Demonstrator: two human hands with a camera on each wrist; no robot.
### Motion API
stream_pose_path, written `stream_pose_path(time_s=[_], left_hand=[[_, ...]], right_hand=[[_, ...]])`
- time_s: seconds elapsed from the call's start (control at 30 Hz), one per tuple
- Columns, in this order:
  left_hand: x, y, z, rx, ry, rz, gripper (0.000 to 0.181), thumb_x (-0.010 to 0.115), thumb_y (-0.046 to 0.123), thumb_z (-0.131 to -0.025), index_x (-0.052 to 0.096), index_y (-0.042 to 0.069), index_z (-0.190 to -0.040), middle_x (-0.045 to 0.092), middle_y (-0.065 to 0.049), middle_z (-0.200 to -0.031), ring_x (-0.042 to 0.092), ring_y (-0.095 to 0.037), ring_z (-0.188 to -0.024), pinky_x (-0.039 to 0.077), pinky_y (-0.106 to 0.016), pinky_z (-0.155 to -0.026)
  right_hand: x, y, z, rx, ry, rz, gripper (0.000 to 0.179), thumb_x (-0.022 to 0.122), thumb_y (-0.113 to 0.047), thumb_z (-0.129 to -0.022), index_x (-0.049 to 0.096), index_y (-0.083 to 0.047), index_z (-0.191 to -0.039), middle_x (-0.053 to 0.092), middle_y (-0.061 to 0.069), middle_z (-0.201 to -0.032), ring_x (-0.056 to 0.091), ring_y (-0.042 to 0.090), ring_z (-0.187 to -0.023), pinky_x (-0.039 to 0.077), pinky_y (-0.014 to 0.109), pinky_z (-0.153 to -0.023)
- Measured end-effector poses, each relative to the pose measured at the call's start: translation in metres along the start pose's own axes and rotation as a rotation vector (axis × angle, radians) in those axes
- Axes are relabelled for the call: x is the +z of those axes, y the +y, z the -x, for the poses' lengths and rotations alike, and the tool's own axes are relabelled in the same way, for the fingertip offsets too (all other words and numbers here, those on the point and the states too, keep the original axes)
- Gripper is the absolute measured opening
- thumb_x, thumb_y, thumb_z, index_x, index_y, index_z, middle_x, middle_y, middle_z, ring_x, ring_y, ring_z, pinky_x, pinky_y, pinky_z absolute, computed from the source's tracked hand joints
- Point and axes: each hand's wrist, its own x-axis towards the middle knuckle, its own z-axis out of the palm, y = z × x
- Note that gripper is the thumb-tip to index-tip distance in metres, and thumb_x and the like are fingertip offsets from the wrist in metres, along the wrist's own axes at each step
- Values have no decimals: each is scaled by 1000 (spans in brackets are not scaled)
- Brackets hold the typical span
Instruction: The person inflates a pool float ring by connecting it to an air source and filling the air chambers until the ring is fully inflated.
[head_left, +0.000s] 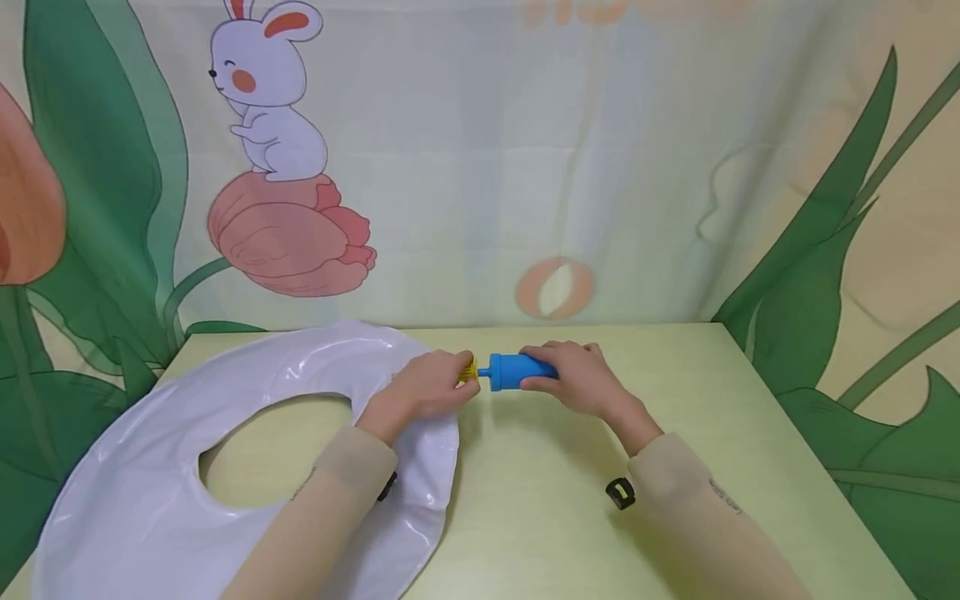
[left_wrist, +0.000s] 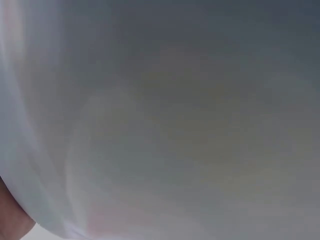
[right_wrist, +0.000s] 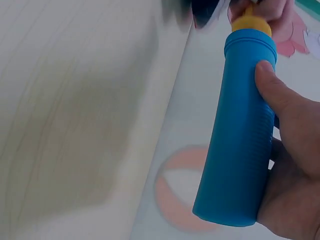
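Note:
My right hand (head_left: 581, 379) grips the barrel of a blue hand pump (head_left: 513, 372), thumb along its side in the right wrist view, where the pump (right_wrist: 237, 130) shows nearly whole. My left hand (head_left: 431, 385) pinches a yellow piece (head_left: 468, 371) at the pump's left end, joined to the barrel by a thin blue stem in the head view. The large, slack white swim ring (head_left: 135, 467) lies under my left wrist and forearm. In the left wrist view the ring's pale, blurred surface (left_wrist: 165, 130) fills nearly everything, hiding the left fingers' work.
The light yellow table (head_left: 540, 508) extends beneath the ring and both arms. Behind it hangs a printed curtain (head_left: 450, 167) with a rabbit, flowers and green leaves. A small black buckle (head_left: 620, 493) hangs by my right cuff.

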Motion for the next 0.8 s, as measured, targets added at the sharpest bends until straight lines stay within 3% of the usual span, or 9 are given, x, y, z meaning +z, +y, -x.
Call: stream_pose_path(time_s=[0.23,0.5,0.8], left_hand=[[9,-6,3,-52,-7,40,23,53,33,-92,61,12,-98,53,0,-72,53,-19,-69,41,-35,-64],[11,-30,7,-19,-37,71,20,52,33,-92,59,15,-93,46,3,-68,49,-18,-68,39,-34,-67],[-2,-39,9,-20,-38,120,21,52,34,-95,60,15,-95,49,1,-71,52,-20,-73,41,-38,-76]], right_hand=[[8,-5,-3,11,-73,-59,58,66,-48,-99,57,-16,-147,64,8,-134,60,29,-114,37,54,-94],[-5,39,12,50,-139,-141,60,67,-45,-100,55,-11,-149,60,10,-140,56,32,-121,45,53,-100],[-30,78,29,135,-114,-204,63,70,-43,-98,55,-10,-149,59,14,-140,54,35,-120,45,55,-99]])
